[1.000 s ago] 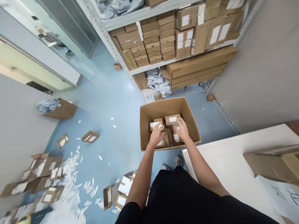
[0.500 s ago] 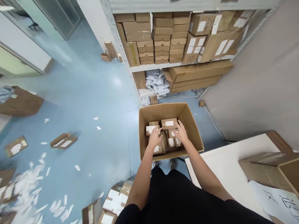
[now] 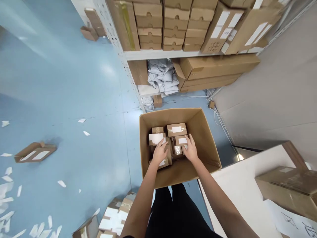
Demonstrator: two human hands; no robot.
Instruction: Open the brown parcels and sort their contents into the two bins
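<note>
left fingers [image 3: 165, 144] spread loosely by a white-topped box [image 3: 156, 138], right fingers [image 3: 191, 138] at a labelled box [image 3: 182, 140], grip unclear, perhaps steadying it inside the large carton [image 3: 204, 142] around both

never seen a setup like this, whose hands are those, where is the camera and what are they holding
There's no machine here: these are a person's two bare hands. Every picture comes from one camera worn on that person's head, looking forward and down along their arms. Both hands reach into a large open cardboard box with small boxes inside. The left hand is over them, fingers spread; the right hand has its fingertips by the edge of a labelled box. I can't tell whether it has a grip on it. A white table to the right bears another cardboard box, a shelf unit stands beyond, and white scraps lie on the blue floor.
</note>
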